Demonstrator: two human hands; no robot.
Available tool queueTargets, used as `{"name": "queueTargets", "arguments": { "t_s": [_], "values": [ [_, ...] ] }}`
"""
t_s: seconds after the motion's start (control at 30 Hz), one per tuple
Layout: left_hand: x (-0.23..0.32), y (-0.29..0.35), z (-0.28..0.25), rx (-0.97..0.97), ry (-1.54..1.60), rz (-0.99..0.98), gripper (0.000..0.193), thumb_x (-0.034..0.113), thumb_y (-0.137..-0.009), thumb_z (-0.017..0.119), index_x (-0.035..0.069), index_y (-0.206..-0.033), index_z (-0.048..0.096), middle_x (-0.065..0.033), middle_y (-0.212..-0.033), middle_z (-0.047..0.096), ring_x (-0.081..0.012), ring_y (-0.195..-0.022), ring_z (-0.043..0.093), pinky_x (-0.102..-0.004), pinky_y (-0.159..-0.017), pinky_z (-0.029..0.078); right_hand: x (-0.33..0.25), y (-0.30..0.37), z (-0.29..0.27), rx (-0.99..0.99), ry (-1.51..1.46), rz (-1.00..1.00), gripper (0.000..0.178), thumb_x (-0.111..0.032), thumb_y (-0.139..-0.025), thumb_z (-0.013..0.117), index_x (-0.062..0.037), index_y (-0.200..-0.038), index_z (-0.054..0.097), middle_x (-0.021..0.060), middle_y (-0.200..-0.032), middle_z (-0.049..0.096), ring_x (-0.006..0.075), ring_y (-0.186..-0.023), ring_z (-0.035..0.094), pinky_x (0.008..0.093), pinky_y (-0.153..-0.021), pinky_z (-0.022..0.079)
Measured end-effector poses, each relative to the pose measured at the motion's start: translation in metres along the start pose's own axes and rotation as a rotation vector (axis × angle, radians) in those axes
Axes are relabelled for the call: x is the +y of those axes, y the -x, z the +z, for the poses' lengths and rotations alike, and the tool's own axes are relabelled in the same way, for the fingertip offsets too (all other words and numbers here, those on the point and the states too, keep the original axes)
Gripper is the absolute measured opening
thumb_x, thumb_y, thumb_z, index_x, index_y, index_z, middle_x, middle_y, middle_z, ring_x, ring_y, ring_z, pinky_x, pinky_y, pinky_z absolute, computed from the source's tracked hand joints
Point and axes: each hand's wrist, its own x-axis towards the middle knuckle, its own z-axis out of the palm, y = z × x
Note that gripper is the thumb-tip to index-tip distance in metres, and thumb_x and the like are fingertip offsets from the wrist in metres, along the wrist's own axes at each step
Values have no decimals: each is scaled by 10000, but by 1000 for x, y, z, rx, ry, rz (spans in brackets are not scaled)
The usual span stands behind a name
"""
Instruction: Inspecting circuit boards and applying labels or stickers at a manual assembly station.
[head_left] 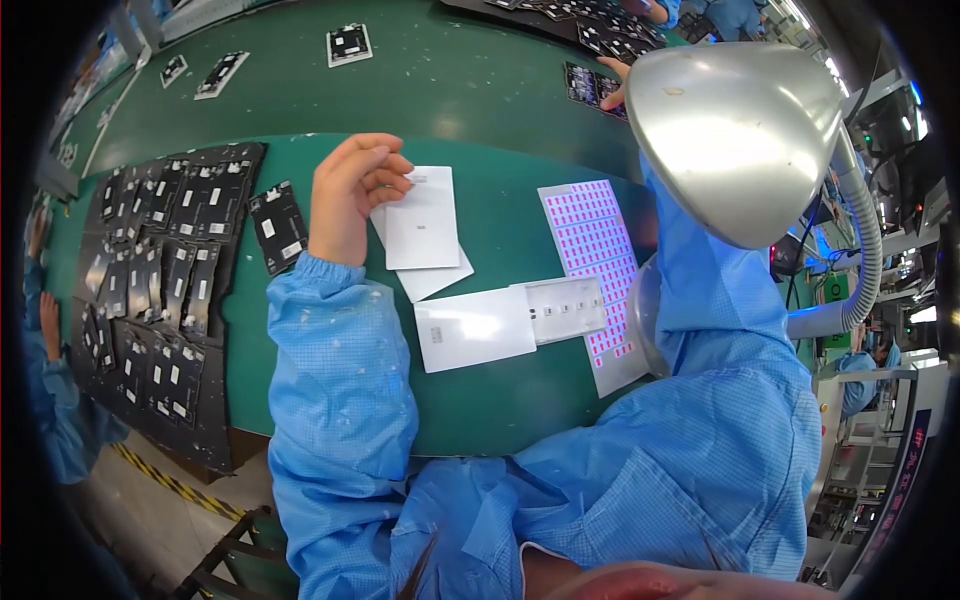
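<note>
My left hand (357,195) is raised on the left with its fingers loosely bent and apart. Its fingertips are by the top left corner of a white rectangular card (422,235), and nothing shows in its grasp. A second white card (440,280) lies askew beneath the first. My right arm reaches far forward under the lamp, which covers most of my right hand (614,84). Visible fingers of that hand grip the edge of a flat black module (606,92), beside another black module (580,83).
Nearer me lie a white panel (475,330), a shallow white tray-like piece (565,308) and a sheet of pink arrow stickers (590,235). A metal lamp (740,140) overhangs the right. Black modules fill a dark tray (215,350) at left; one module (277,228) lies beside it.
</note>
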Motion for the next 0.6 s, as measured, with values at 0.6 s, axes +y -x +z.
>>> {"name": "queueTargets", "arguments": {
  "t_s": [0.6],
  "values": [
    [-2, 3, 6, 0, -26, 7, 233, 211, -785, 536, 20, -908, 590, -67, -759, 606, -122, -650, 568, -219, -617, 441, 143, -90, -52, -224, 1565, 213, 1051, -475, -511, 779, -108, -1361, 281, 207, -1126, 431, 365, -1066, 447, 431, -927, 357]
  ]
}}
